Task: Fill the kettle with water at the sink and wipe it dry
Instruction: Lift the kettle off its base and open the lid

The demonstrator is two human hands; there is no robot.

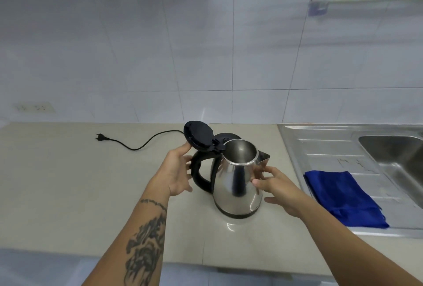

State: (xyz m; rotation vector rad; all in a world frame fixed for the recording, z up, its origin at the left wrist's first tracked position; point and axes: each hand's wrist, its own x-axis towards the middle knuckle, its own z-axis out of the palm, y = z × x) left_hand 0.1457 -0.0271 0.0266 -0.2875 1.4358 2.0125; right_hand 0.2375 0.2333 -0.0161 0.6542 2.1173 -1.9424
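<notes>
A shiny stainless-steel electric kettle (238,182) with a black plastic handle (200,174) stands on the beige tabletop (68,182), a little tilted toward the right. Its round black lid (199,135) is flipped up and back on the hinge, so the metal inside of the kettle is visible.

The left hand (176,173) is just beside the handle with its fingers (183,148) relaxed and spread; the top finger touches the edge of the lid, and nothing is gripped. The right hand (278,190) is at the right side of the kettle body below the spout (264,158), fingers nearly straight, the fingertips resting against the steel.

Behind the kettle, partly hidden, is its round black power base (229,136). From there a black cord (142,144) runs left over the tabletop and ends in an unplugged two-pin plug (99,137).

To the right is a stainless-steel sink (393,155) with a ribbed draining board (332,148). A folded blue cloth (343,196) lies on the draining board, well apart from the kettle. A white socket plate (34,107) is on the tiled wall (137,56).
</notes>
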